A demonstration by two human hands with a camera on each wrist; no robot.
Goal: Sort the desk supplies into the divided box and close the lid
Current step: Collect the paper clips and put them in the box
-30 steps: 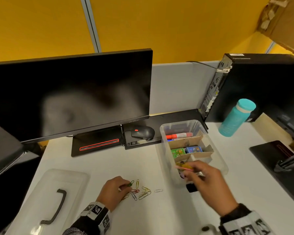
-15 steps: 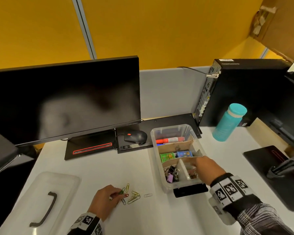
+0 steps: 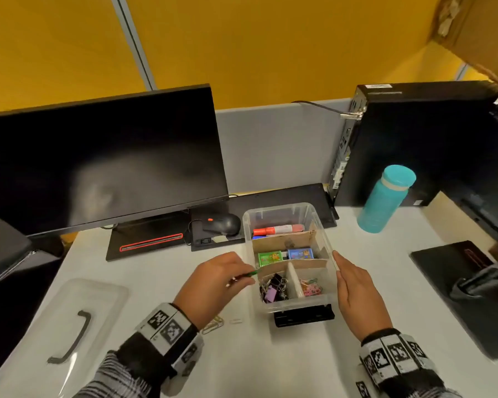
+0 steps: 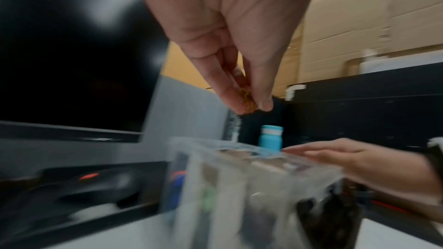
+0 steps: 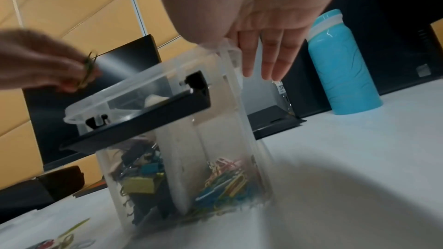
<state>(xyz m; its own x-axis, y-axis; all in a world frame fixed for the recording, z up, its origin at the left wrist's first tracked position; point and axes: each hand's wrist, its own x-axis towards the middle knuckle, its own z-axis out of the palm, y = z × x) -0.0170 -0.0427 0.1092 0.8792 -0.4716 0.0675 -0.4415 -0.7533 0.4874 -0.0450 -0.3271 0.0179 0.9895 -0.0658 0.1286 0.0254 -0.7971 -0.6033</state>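
The left hand [image 3: 213, 282] pinches paper clips [image 3: 252, 273] in its fingers [image 4: 263, 90]; the right hand [image 3: 357, 294], fingers straight, steadies the divided box [image 3: 322, 222]. Best release them over the near-right compartment.

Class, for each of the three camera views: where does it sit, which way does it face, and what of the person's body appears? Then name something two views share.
Head: above, facing down at divided box; both hands show.
Left wrist: along left hand, pinching paper clips, toward box.
Right wrist: low, along right hand at box's side.
Shared: teal bottle, all views.
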